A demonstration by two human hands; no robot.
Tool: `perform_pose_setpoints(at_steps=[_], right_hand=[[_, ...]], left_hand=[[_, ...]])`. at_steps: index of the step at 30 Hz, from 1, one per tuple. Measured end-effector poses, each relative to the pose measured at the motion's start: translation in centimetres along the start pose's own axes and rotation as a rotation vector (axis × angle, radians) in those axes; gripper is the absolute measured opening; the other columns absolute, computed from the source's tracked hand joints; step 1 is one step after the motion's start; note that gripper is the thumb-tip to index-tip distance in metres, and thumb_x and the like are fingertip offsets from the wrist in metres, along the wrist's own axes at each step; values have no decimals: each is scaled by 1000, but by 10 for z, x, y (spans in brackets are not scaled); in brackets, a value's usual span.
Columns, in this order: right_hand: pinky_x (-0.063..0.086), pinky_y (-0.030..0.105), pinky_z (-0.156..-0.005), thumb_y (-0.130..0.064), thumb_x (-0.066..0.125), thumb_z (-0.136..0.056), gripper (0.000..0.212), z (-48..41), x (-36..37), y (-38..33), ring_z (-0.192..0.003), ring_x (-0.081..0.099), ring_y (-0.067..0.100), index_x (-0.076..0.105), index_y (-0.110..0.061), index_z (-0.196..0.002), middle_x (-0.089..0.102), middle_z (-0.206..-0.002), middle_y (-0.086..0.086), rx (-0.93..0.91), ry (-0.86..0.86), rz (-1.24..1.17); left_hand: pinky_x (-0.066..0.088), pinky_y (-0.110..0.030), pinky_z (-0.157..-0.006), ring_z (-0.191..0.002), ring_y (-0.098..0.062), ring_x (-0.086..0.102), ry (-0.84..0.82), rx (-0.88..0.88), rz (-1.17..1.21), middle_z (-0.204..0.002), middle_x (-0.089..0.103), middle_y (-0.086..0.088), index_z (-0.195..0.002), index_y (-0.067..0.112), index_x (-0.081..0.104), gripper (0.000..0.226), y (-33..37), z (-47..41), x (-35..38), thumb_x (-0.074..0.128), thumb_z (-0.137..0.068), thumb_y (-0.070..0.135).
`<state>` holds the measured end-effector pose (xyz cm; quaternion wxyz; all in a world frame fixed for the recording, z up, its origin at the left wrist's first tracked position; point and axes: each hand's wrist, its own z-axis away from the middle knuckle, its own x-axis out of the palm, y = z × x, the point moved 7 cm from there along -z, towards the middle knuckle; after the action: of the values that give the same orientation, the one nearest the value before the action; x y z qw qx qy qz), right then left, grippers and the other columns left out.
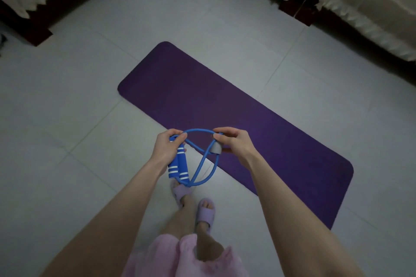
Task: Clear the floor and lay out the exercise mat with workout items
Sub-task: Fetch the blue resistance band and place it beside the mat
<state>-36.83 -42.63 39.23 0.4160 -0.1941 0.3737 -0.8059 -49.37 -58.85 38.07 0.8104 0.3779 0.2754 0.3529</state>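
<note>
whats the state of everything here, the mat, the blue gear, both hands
exercise mat: unrolled, flat on the tiled floor
blue foam handles: held side by side, off the floor
blue tube: looped in a figure eight through a grey connector
left hand: grips the handles
right hand: pinches the tube
slippers: on the feet

purple mat (225, 105) flat; blue resistance band (198, 164) aloft

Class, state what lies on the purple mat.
Nothing rests on the visible mat; the right hand and blue band hide part of its near edge.
</note>
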Motion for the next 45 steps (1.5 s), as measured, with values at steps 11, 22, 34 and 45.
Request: perform_pose_setpoints(at_steps=[11, 22, 34, 45], right_hand=[[59, 32, -70, -8, 71, -82, 24, -117, 128, -34, -83, 64, 20, 69, -5, -105, 65, -88, 2, 49, -194, 227], [58, 28, -64, -4, 72, -80, 22, -262, 240, 8, -68, 65, 13, 68, -3, -101, 64, -80, 5, 94, -318, 365], [54, 18, -56, -4, 72, -80, 20, -435, 300, 146, -77, 64, 13, 67, -5, -100, 63, -95, 12, 139, -450, 454], [52, 17, -55, -3, 74, -78, 22, -614, 339, 298, -70, 65, 9, 67, -3, -99, 65, -84, 5, 94, -442, 521]], left_hand=[[55, -21, -56, -63, -14, 57, 247, -99, 178, -75, 59, -4, -82, 13, 61, 8, -36, -74, -110, 61, -90, 13], [53, -23, -63, -73, -24, 59, 431, -203, 271, -77, 59, -6, -96, -1, 63, 14, -125, -172, -183, 59, -91, 12], [51, -49, -84, -78, -25, 57, 573, -250, 237, -78, 58, -6, -92, -1, 65, 16, -288, -306, -185, 57, -92, 12], [41, -28, -74, -80, -19, 54, 589, -236, 116, -87, 59, -8, -96, -1, 65, 21, -463, -466, -179, 52, -95, 15]])
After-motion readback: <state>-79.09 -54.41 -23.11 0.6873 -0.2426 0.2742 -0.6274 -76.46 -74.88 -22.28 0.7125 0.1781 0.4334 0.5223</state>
